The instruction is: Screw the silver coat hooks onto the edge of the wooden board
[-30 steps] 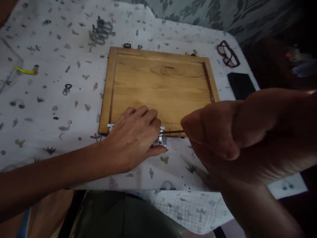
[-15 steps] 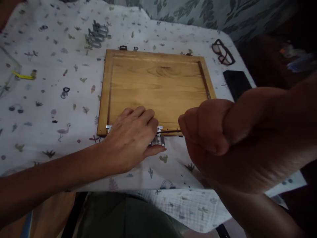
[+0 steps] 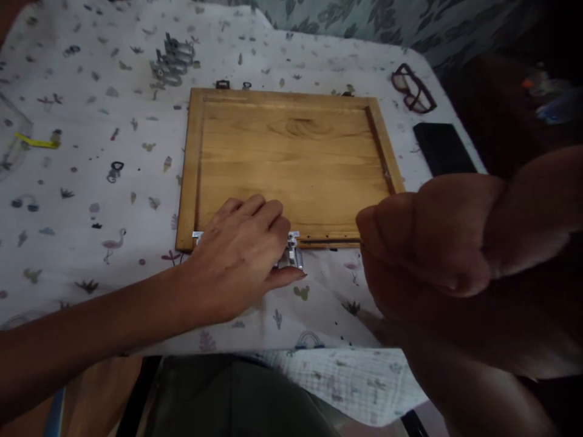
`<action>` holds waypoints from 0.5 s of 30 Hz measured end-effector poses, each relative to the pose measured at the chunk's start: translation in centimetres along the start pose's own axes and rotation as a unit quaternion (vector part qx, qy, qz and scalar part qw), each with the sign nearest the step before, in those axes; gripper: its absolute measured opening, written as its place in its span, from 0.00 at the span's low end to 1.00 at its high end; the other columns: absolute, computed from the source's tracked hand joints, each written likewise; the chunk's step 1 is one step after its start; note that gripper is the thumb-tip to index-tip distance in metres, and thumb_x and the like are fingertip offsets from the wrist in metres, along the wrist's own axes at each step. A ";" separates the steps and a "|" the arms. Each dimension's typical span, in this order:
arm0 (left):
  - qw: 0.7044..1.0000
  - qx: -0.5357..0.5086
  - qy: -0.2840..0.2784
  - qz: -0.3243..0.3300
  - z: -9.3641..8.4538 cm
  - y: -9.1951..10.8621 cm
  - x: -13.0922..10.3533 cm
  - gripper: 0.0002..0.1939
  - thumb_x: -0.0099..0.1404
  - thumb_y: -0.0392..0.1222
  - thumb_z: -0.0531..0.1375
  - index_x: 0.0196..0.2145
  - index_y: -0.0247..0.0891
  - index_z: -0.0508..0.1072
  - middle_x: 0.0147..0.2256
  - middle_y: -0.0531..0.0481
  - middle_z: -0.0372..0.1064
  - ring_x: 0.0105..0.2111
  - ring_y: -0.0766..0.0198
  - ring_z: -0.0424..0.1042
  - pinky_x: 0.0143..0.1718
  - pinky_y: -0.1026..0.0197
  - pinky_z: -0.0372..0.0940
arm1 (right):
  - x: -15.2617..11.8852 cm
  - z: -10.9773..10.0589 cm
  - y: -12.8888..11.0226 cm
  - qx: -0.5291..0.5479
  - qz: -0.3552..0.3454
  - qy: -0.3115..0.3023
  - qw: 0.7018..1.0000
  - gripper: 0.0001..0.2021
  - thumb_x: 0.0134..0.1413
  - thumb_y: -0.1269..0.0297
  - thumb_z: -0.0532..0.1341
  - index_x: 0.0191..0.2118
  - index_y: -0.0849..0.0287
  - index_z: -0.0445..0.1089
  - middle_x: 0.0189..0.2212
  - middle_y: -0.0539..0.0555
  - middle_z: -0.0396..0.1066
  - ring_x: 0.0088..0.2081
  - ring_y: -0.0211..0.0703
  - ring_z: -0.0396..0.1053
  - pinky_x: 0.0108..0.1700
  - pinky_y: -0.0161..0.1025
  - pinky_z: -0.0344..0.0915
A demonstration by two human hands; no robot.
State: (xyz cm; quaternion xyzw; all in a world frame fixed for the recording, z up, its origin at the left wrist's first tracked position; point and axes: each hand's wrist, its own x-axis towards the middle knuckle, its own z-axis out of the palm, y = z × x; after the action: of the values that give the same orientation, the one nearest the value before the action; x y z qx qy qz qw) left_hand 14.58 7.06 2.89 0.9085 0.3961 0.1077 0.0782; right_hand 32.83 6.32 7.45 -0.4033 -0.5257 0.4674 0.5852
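A wooden panel [image 3: 291, 158] with a raised frame lies on the patterned cloth. My left hand [image 3: 241, 255] is closed over a metal hinge [image 3: 293, 258] at the panel's near edge, its thumb below the hinge. Part of the hinge is hidden under the fingers. My right hand [image 3: 428, 243], large and close to the camera, is wrapped round a tool whose handle is hidden. The tool's thin dark shaft [image 3: 330, 241] points left along the near edge, its end close to the hinge.
Several metal hinges [image 3: 173, 60] stand at the back left. Glasses [image 3: 413, 89] and a black flat object [image 3: 444, 149] lie on the right. A yellow item [image 3: 36, 141] is at the far left. The cloth [image 3: 91, 200] hangs over the near edge.
My right hand has moved right and nearer the camera, and more of the shaft shows. My left hand stays on the hinge. The view has shifted slightly.
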 end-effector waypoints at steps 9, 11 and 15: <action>1.000 0.002 0.009 0.002 0.1 0.0 0.0 0.19 0.63 0.55 0.66 0.35 0.34 0.73 0.36 0.46 0.70 0.40 0.51 0.69 0.40 0.51 0.62 | 0.1 1.2 -0.3 0.029 0.005 -0.013 0.999 0.31 0.47 0.45 0.66 0.20 0.60 0.45 0.10 0.46 0.47 0.13 0.34 0.56 0.13 0.37 0.46; 1.000 0.003 0.011 0.002 0.1 -0.1 0.0 0.19 0.63 0.55 0.66 0.35 0.34 0.74 0.35 0.46 0.70 0.40 0.51 0.69 0.39 0.51 0.63 | 0.3 1.5 -0.2 0.037 -0.001 -0.022 0.999 0.31 0.50 0.46 0.65 0.19 0.60 0.45 0.10 0.46 0.48 0.12 0.33 0.56 0.13 0.36 0.46; 1.000 0.003 0.006 0.004 0.1 0.0 0.1 0.19 0.63 0.54 0.67 0.35 0.34 0.74 0.35 0.45 0.70 0.40 0.50 0.70 0.39 0.50 0.63 | 0.9 1.8 0.1 0.069 0.007 -0.040 0.997 0.31 0.50 0.44 0.64 0.20 0.59 0.44 0.09 0.45 0.45 0.10 0.34 0.52 0.11 0.38 0.45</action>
State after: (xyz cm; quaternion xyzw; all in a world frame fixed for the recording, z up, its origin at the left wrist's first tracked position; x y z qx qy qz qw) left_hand 14.65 7.14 2.78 0.9098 0.3930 0.1118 0.0725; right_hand 31.05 7.16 7.81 -0.3472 -0.5123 0.5221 0.5868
